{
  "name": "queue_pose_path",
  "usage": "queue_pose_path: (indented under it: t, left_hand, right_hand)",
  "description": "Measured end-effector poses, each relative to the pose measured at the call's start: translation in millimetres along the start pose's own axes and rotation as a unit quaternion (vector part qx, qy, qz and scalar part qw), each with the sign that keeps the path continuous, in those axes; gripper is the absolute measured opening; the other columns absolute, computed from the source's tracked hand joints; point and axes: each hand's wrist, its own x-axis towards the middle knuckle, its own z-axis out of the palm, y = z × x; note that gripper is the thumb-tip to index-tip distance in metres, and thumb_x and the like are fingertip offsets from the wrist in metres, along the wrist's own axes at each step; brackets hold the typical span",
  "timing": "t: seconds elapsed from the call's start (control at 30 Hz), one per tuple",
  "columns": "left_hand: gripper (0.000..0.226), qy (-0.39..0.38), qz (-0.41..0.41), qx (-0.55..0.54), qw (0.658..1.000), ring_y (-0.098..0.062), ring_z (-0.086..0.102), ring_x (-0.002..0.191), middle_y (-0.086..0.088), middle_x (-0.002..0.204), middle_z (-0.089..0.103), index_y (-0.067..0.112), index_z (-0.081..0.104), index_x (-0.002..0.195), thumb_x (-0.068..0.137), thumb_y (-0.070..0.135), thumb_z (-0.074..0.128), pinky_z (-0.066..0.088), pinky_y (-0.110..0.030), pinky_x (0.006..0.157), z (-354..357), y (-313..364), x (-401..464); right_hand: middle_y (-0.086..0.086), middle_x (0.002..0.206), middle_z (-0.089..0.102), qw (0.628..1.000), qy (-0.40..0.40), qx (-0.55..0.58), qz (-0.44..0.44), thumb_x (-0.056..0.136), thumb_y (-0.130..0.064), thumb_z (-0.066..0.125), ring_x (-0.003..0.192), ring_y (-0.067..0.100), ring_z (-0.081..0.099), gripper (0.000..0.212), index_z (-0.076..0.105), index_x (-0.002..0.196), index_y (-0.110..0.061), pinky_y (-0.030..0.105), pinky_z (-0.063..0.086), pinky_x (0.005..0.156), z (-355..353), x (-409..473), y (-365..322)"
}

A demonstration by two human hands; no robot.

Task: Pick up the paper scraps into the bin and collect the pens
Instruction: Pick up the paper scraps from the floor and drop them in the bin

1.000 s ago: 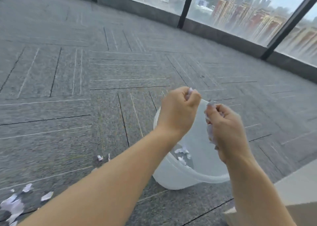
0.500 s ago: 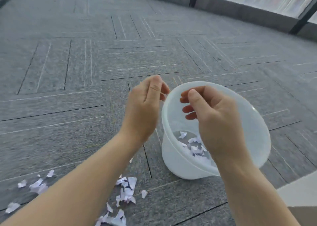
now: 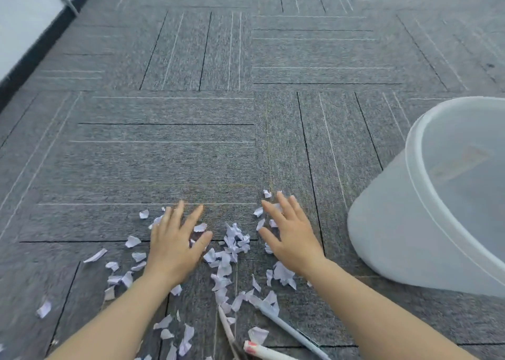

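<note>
Several white paper scraps (image 3: 232, 243) lie scattered on the grey carpet in the lower middle of the view. My left hand (image 3: 175, 239) is flat, palm down, fingers spread, over the left part of the scraps. My right hand (image 3: 289, 231) is also palm down with fingers apart, over the scraps on the right. Neither hand holds anything. A translucent white bin (image 3: 437, 201) stands to the right of my right hand. Between my forearms lie a grey pen (image 3: 289, 325), a thin pinkish pen (image 3: 226, 329) and a white pen with a red end (image 3: 262, 351).
The grey carpet tiles (image 3: 191, 86) stretch ahead. A white wall with a black skirting (image 3: 30, 50) runs along the far left. More scraps (image 3: 43, 309) lie out to the lower left.
Both hands have left the bin's mouth and come down to the carpet, now spread over the scraps. The view has tilted down and left, so the bin sits at the right.
</note>
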Motion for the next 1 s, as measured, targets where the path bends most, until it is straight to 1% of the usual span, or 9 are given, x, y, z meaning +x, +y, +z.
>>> queue_pose_path:
  t: [0.1,0.27,0.33,0.47,0.57,0.63,0.7,0.87,1.0]
  left_hand:
    - [0.074,-0.028,0.035,-0.006,0.999,-0.017,-0.015,0.145,0.003,0.159,-0.008,0.044,0.005,0.147,0.083,0.073,0.027,-0.003,-0.045,0.117,12,7,3]
    - [0.083,-0.064,0.147,-0.038,0.986,-0.012,-0.009,0.145,0.01,0.159,-0.002,0.042,0.008,0.148,0.078,0.075,0.039,0.001,-0.038,0.116,26,35,-3]
    - [0.089,-0.081,0.196,-0.027,0.977,-0.013,-0.004,0.145,0.01,0.159,0.001,0.039,0.008,0.148,0.076,0.075,0.044,0.006,-0.04,0.119,26,36,-10]
    - [0.096,-0.057,0.311,0.077,0.946,-0.019,0.01,0.141,0.003,0.158,0.01,0.033,0.01,0.149,0.071,0.08,0.042,0.009,-0.037,0.114,31,26,-7]
    - [0.092,-0.037,0.351,0.167,0.92,-0.024,0.031,0.135,-0.004,0.15,0.032,0.022,0.023,0.145,0.074,0.081,0.032,0.027,-0.042,0.11,31,26,7]
    - [0.074,-0.007,0.356,0.174,0.918,-0.025,0.05,0.117,-0.007,0.13,0.051,0.019,0.041,0.131,0.078,0.072,0.038,0.044,-0.041,0.096,32,28,12]
    - [0.053,0.018,0.357,0.149,0.922,-0.023,0.054,0.096,-0.005,0.108,0.056,0.019,0.047,0.113,0.081,0.06,0.043,0.049,-0.037,0.078,35,30,12]
    - [0.012,0.053,0.368,0.108,0.922,-0.023,0.049,0.059,-0.003,0.07,0.051,0.014,0.049,0.08,0.089,0.023,0.05,0.043,-0.035,0.049,40,37,16]
    - [0.016,0.029,0.289,0.073,0.954,-0.027,0.058,0.051,-0.004,0.063,0.055,0.013,0.05,0.076,0.088,0.021,0.044,0.043,-0.033,0.041,32,49,25]
  right_hand:
    - [-0.008,0.162,-0.012,0.995,-0.03,-0.077,-0.057,0.096,-0.06,0.031,0.146,0.016,-0.021,0.061,0.012,0.151,-0.043,0.043,-0.005,0.12,9,23,12]
    - [-0.005,0.161,0.017,0.983,-0.069,-0.043,-0.164,0.094,-0.058,0.038,0.149,0.012,0.0,0.065,0.023,0.151,-0.031,0.041,0.008,0.121,4,19,24]
    - [-0.005,0.16,0.019,0.971,-0.095,-0.042,-0.216,0.092,-0.062,0.039,0.149,0.013,0.002,0.072,0.02,0.152,-0.029,0.038,0.01,0.12,6,-4,32]
    - [-0.003,0.163,0.006,0.95,-0.091,-0.148,-0.26,0.088,-0.072,0.039,0.149,0.017,-0.003,0.086,0.007,0.154,-0.027,0.039,0.003,0.121,26,-28,44]
    - [0.004,0.16,0.023,0.951,-0.028,-0.206,-0.227,0.091,-0.066,0.035,0.147,0.024,0.017,0.077,0.019,0.153,-0.022,0.044,0.017,0.118,35,-17,32]
    - [0.008,0.143,0.047,0.949,0.016,-0.222,-0.223,0.092,-0.058,0.038,0.13,0.029,0.043,0.063,0.04,0.142,-0.018,0.046,0.039,0.104,39,-8,20]
    - [0.008,0.122,0.057,0.942,0.056,-0.217,-0.248,0.093,-0.047,0.043,0.105,0.028,0.055,0.043,0.054,0.122,-0.018,0.043,0.048,0.084,41,-2,14]
    - [0.007,0.083,0.056,0.94,0.07,-0.216,-0.253,0.086,-0.017,0.061,0.062,0.024,0.051,0.009,0.058,0.091,-0.011,0.033,0.037,0.042,39,17,1]
    - [0.002,0.074,0.051,0.965,0.032,-0.192,-0.178,0.085,-0.005,0.06,0.049,0.026,0.051,0.013,0.051,0.091,-0.011,0.027,0.022,0.039,31,23,-11]
